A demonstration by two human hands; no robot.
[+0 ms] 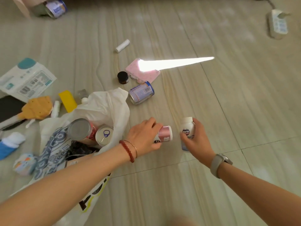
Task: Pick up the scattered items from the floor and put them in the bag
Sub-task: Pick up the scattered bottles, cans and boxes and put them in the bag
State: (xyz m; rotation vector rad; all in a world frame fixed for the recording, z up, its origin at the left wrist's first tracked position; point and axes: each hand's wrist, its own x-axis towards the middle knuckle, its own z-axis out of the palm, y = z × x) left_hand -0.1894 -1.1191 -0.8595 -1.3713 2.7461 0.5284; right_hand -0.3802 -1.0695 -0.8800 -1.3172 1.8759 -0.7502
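While the left hand point(143, 137) grips a pink jar point(165, 133) just beside the white bag point(104, 105) on the floor point(211, 98), the right hand point(195, 139) holds a white bottle point(188, 126) upright nearby.

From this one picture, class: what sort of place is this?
Probably a room in a home: a tiled floor strewn with household items, a power strip lying on it, and a plastic shopping bag holding tins.

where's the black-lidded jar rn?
Head view, centre-left: the jar stands on the floor beside the pink cloth, up-left of the lying blue can and beyond the bag.
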